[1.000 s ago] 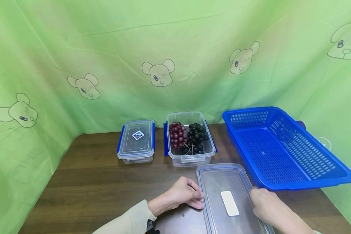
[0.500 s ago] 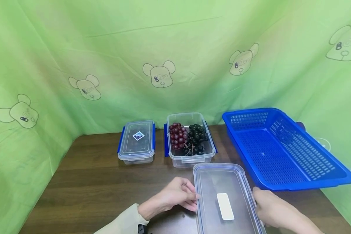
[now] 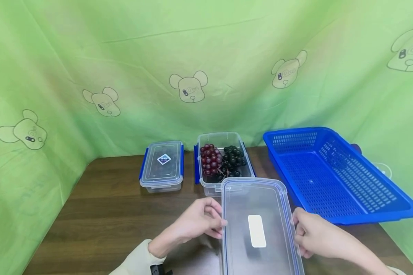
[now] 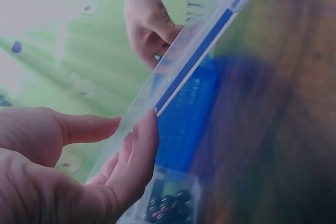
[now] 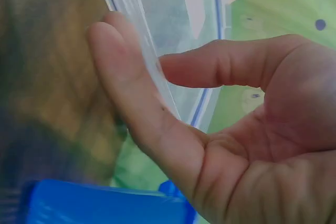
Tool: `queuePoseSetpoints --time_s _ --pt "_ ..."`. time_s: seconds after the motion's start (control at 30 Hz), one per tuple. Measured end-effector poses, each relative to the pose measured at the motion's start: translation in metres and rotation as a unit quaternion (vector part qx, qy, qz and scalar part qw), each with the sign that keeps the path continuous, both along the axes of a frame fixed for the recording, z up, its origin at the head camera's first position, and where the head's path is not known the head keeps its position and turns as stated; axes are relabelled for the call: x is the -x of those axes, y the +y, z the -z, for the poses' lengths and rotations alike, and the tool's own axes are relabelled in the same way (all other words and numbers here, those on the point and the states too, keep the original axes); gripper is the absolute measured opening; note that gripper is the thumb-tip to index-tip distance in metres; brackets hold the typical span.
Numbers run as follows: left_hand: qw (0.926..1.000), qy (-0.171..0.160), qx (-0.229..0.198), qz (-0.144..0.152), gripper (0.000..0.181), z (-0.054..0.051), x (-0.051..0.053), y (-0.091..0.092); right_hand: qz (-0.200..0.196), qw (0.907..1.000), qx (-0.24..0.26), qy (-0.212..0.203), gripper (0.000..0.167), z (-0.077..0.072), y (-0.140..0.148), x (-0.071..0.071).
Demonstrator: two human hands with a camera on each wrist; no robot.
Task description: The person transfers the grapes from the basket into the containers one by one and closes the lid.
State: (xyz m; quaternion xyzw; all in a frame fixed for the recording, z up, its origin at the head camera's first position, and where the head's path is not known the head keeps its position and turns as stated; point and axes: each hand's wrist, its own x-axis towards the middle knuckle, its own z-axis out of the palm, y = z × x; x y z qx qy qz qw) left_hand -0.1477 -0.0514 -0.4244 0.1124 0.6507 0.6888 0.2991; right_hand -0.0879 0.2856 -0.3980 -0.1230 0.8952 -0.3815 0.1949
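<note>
A clear plastic lid (image 3: 239, 204) with a white label is held above the front of the table, its far edge overlapping the near side of an uncovered container. My left hand (image 3: 197, 220) pinches the lid's left edge between thumb and fingers. On the opposite edge my right hand (image 3: 325, 235) pinches it the same way; the right wrist view shows thumb and fingers on either side of the rim. Inside the uncovered container (image 3: 211, 189) lie red grapes (image 3: 210, 158) and dark grapes (image 3: 232, 158). The lid's near end is cut off by the frame.
A smaller lidded container (image 3: 161, 168) with blue side clips stands to the left of the grapes. At the right is a large blue plastic basket (image 3: 285, 183), close to my right hand. A green curtain (image 3: 141, 76) hangs behind the wooden table (image 3: 99, 214).
Both hands have lifted the lid and moved it left and away from me, so its far edge now covers the container's near rim. The containers and basket have stayed put.
</note>
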Motion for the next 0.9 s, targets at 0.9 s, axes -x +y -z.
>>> queuePoseSetpoints --time_s 0.9 --pt "0.9882 0.062 -0.010 -0.140 0.039 -0.045 0.096 -0.037 0.090 0.9831 0.158 0.018 0.038 -0.077 -0.027 0.104"
